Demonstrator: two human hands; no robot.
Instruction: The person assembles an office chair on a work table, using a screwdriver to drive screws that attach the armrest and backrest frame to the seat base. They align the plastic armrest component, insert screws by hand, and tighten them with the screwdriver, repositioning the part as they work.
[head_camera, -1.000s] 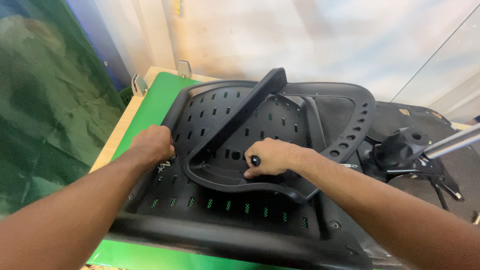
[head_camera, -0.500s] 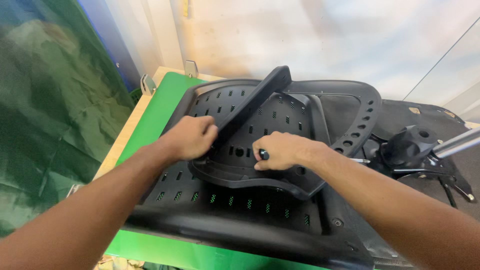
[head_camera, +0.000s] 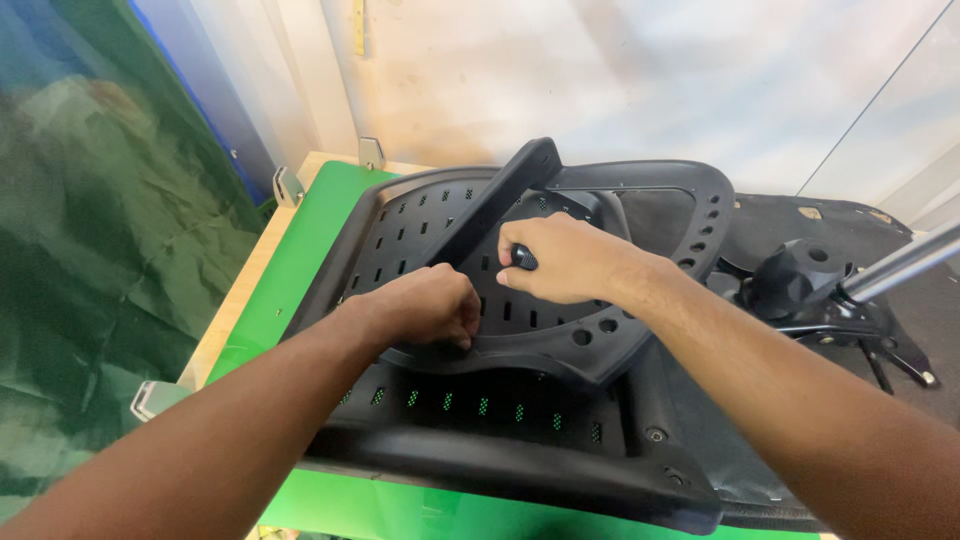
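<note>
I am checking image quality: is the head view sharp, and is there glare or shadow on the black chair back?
Head view: mostly sharp and evenly lit; the black chair back shows soft sheen, no harsh glare; left hand and right hand are crisp; near forearms slightly soft; straight edges bow toward the corners.

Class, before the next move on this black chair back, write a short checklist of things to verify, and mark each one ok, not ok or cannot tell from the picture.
1. Chair back lies flat on the green table: ok.
2. Right hand grips the small black tool: ok.
3. Left hand rests on the curved support piece: ok.
4. Tool tip seated in a fastener: cannot tell, the hand hides it.
5. Chair base mechanism lies apart from both hands: ok.
</note>
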